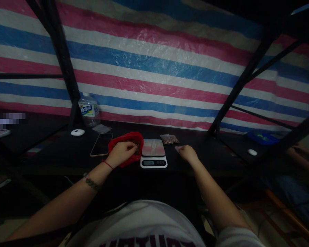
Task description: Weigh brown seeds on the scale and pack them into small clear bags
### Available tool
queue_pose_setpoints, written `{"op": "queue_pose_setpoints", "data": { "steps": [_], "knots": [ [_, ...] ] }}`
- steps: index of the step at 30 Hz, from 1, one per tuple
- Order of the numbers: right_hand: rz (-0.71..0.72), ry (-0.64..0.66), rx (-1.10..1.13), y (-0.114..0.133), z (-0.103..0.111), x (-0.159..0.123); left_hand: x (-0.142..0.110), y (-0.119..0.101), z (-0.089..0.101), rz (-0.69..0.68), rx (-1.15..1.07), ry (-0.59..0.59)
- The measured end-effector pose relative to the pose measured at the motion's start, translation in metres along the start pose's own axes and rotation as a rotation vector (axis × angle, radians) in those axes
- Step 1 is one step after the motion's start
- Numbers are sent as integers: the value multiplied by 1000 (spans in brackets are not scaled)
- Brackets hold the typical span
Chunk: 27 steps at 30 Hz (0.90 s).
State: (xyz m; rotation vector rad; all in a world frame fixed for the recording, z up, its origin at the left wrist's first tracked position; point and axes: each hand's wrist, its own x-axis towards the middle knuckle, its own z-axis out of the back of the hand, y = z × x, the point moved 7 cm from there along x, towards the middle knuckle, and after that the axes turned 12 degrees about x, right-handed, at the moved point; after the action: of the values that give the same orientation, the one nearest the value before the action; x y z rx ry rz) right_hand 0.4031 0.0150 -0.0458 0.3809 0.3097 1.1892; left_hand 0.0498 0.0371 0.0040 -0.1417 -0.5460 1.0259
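Here left hand [121, 151] inside red bag [123, 141], beside scale [153, 153].

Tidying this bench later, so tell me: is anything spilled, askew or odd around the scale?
Nothing stands out. The scale sits square and bare, the left hand is in the red bag, the small packet lies flat, the bottle stands upright.

A small digital kitchen scale [153, 153] is set on the dark counter [54, 154]. Just left of it a red plastic bag [125, 140] is placed, with the left hand [121, 153] resting in it. A flat black phone [101, 144] lies further left, and a clear plastic water bottle [89, 109] stands behind. A small clear packet [170, 139] lies behind the right hand [187, 153].
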Motion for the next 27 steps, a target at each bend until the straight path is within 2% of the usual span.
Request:
{"op": "queue_pose_setpoints", "data": {
  "steps": [2, 5, 7, 8, 9, 12, 15, 19, 23, 27],
  "knots": [
    [20, 38, 45, -1, 10, 1, 0, 0, 0, 0, -8, -5],
    [105, -70, 132, 12, 43, -8, -1, -3, 4, -7, -57, -28],
    [277, -167, 309, 36, 69, -27, -3, -10, 7, -39, -154, -34],
    [379, -145, 424, 52, 77, -39, -4, -16, 9, -63, -230, -30],
    [460, -68, 539, 69, 80, -51, -6, -22, 10, -87, -318, -16],
    [594, 246, 771, 119, 72, -87, -15, -43, 11, -127, -597, 74],
    [695, 363, 777, 157, 58, -112, -25, -60, 7, -121, -832, 201],
    [699, 328, 775, 175, 42, -118, -33, -72, 7, -100, -927, 264],
    [708, 316, 788, 178, 32, -119, -34, -77, 10, -110, -864, 277],
    [731, 226, 743, 179, 30, -119, -34, -79, 10, -149, -904, 327]
  ]
}}
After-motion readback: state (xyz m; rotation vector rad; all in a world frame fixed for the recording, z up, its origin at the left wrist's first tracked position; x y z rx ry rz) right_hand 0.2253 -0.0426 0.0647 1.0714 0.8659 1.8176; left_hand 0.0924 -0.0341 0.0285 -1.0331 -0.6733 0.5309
